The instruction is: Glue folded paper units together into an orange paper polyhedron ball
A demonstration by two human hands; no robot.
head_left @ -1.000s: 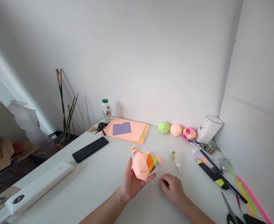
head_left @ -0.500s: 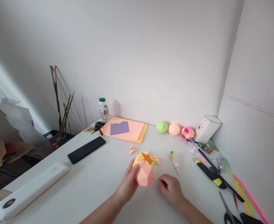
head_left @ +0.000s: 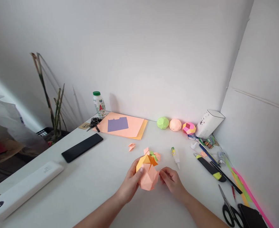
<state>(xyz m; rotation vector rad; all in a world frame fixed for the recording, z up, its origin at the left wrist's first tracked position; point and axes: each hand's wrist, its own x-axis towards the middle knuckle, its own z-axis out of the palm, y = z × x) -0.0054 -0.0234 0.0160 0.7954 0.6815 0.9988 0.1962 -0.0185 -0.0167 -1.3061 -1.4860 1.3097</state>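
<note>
My left hand (head_left: 129, 184) grips a peach and orange folded-paper ball (head_left: 148, 172) from its left side, fingers wrapped round it, just above the white table (head_left: 94, 183). Its open top shows orange flaps. My right hand (head_left: 171, 181) is curled, with the fingertips touching the ball's right side. Small loose folded paper pieces (head_left: 155, 155) in peach and green lie just behind the ball, and another peach piece (head_left: 131, 146) lies farther left. A small glue tube (head_left: 176, 156) rests to the right of them.
Three finished paper balls (head_left: 175, 124) line the back wall beside a white box (head_left: 209, 123). Paper sheets (head_left: 122, 126), a bottle (head_left: 99, 104), keys and a black phone (head_left: 82, 147) lie at left. Cutter (head_left: 210, 167), pens and scissors (head_left: 229, 210) lie at right.
My left hand turned the paper ball so its open side faces up and lowered it. My right hand moved left and now touches the ball.
</note>
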